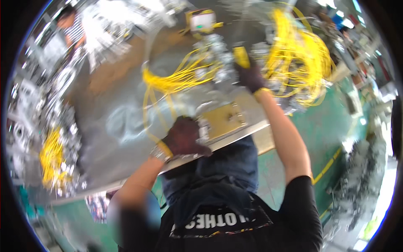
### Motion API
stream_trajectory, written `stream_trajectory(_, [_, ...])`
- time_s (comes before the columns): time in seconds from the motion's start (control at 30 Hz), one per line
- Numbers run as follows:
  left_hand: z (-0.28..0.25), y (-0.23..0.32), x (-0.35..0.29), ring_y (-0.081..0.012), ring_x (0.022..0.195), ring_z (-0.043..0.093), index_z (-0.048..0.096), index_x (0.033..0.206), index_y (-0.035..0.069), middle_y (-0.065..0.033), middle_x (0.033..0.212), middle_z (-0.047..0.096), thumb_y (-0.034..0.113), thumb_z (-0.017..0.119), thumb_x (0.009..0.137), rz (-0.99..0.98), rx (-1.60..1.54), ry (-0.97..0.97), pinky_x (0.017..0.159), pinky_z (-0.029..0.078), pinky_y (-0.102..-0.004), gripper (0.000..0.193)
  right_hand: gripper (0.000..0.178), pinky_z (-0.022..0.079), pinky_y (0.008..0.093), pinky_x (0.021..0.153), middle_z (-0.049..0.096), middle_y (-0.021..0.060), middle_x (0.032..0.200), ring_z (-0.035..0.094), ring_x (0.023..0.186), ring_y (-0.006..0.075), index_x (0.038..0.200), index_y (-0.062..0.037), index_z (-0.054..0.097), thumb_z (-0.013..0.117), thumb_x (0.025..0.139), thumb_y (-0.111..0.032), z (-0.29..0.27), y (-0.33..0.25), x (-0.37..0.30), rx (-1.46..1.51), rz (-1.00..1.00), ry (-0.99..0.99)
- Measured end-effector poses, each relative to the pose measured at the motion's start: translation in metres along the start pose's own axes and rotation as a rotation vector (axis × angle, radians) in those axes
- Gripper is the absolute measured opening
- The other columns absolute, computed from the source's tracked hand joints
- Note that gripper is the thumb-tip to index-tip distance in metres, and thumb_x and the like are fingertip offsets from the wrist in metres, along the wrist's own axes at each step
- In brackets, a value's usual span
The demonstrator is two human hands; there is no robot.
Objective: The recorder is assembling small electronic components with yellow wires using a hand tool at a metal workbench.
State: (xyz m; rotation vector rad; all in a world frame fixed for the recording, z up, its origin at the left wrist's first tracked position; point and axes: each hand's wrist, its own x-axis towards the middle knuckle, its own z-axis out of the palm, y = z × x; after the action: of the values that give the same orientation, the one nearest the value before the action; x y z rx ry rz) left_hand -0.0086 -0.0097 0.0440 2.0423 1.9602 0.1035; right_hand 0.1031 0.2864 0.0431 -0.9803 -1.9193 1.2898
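Observation:
My left hand [184, 136], in a dark reddish glove with a yellow cuff, rests at the table's near edge. Its fingers are curled beside a small silver part at the left end of a flat brass-coloured plate [220, 121]; blur hides what they grip. Farther off and to the right, my gloved right hand [250, 76] is closed around a blurred yellow handle [241, 56], whose kind I cannot make out. Left of that hand lies a bundle of yellow cables [172, 82], with a cluster of silvery ends [219, 63] beside it.
A larger heap of yellow cables [300, 59] lies at the right edge of the metal table [109, 155]. Another yellow bundle [52, 157] sits among silvery parts at far left. At the back stands a yellow-and-white box [201, 20]. A person [72, 27] is at far left.

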Motion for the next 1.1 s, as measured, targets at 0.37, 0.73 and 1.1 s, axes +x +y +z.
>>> stream_trajectory(0.37, [0.043,-0.013,-0.013,-0.0344,0.076,0.066,0.072,0.086,0.010,-0.0134,0.078,0.070,0.046,0.076,0.074,-0.171,-0.041,0.425,0.079,0.047,-0.0477,0.038,0.049,0.054,0.0434,0.083,0.069,0.0209,0.101,0.069,0.093,0.0345,0.116,-0.0040,0.062,0.082,0.075,-0.023,0.057,-0.026,-0.092,0.062,-0.131,-0.108])
stream_trajectory(0.73, [0.052,-0.030,-0.015,-0.0349,0.084,0.065,0.070,0.090,0.011,-0.0100,0.085,0.070,0.036,0.080,0.069,-0.261,0.092,0.419,0.084,0.046,-0.0482,0.034,0.049,0.052,0.0357,0.056,0.065,0.0106,0.085,0.062,0.064,0.0165,0.132,-0.0055,0.051,0.069,0.088,-0.016,0.087,-0.001,-0.051,0.393,-0.050,-0.207])
stream_trajectory(1.1, [0.053,-0.020,0.020,-0.0386,0.123,0.051,0.039,0.148,0.002,-0.0203,0.140,0.045,0.041,0.083,0.062,-0.277,-0.134,0.871,0.106,0.039,-0.0535,0.104,0.042,0.056,0.0406,0.071,0.069,0.0127,0.092,0.069,0.078,0.0265,0.115,-0.0058,0.060,0.080,0.081,-0.022,0.090,-0.017,-0.158,-0.099,-0.328,-0.016])
